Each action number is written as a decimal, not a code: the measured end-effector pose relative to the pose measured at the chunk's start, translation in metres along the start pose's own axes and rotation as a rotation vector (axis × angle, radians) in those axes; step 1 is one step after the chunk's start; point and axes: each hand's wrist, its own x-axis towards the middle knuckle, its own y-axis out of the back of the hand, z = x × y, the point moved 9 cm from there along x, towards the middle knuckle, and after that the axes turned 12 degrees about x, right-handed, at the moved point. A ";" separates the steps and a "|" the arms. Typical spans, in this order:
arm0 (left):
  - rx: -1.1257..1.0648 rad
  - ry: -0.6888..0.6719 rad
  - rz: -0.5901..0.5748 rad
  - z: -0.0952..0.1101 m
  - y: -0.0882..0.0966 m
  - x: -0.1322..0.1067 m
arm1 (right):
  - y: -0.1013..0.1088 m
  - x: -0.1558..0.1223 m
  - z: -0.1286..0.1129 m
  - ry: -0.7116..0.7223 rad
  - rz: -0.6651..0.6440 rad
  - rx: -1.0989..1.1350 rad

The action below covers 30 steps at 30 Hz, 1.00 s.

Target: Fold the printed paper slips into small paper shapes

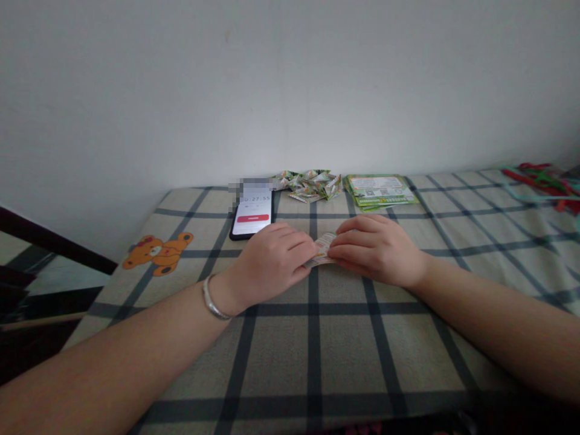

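Observation:
Between my two hands is a small piece of printed paper (324, 246), partly folded, just above or on the checked tablecloth. My left hand (278, 257), with a silver bangle at the wrist, grips its left side with closed fingers. On the other side my right hand (378, 249) has its fingers curled over the paper's right part. Both thumbs and much of the paper are hidden. Beyond the hands lie a heap of folded paper pieces (312, 184) with green and white print and a stack of flat green printed sheets (380, 190).
A phone (252, 211) with a timer on its screen lies just behind my left hand. A teddy bear picture (158, 254) is at the left of the checked tablecloth (281, 356). Red and green strips (544, 181) lie at the far right. A wall (290, 90) borders the table's back.

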 end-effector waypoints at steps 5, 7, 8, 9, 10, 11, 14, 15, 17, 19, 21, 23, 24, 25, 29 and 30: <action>0.010 -0.058 0.031 0.004 0.002 -0.001 | -0.006 -0.002 0.016 -0.094 -0.011 0.106; -0.007 -0.069 0.053 0.005 0.002 -0.002 | -0.007 -0.003 0.021 -0.128 -0.009 0.173; -0.020 -0.059 0.068 0.004 0.003 -0.002 | -0.007 -0.003 0.023 -0.148 -0.004 0.210; -0.039 -0.035 0.081 0.001 0.003 -0.003 | -0.007 -0.004 0.025 -0.173 0.005 0.247; -0.067 0.003 0.091 -0.002 0.003 -0.003 | -0.006 -0.004 0.028 -0.204 0.016 0.282; -0.105 0.051 0.097 -0.007 0.003 -0.004 | -0.006 -0.005 0.030 -0.241 0.030 0.308; -0.244 0.195 0.096 -0.019 -0.001 -0.007 | -0.004 -0.009 0.039 -0.375 0.090 0.358; -0.280 0.234 0.093 -0.022 -0.002 -0.008 | -0.004 -0.010 0.042 -0.416 0.109 0.382; -0.326 0.298 0.083 -0.027 -0.005 -0.010 | -0.004 -0.013 0.046 -0.482 0.144 0.449; -0.352 0.343 0.065 -0.029 -0.007 -0.010 | -0.006 -0.015 0.049 -0.536 0.179 0.522; -0.372 0.362 0.043 -0.030 -0.009 -0.010 | -0.008 -0.017 0.053 -0.592 0.206 0.579; -0.382 0.371 0.017 -0.031 -0.011 -0.010 | -0.012 -0.020 0.057 -0.660 0.216 0.631; -0.385 0.376 0.004 -0.031 -0.012 -0.010 | -0.015 -0.021 0.059 -0.696 0.212 0.656; -0.388 0.384 -0.007 -0.032 -0.014 -0.010 | -0.018 -0.023 0.061 -0.731 0.207 0.676; -0.411 0.404 -0.018 -0.035 -0.019 -0.011 | -0.028 -0.027 0.066 -0.798 0.160 0.687; -0.407 0.395 -0.011 -0.035 -0.019 -0.010 | -0.029 -0.027 0.067 -0.800 0.148 0.671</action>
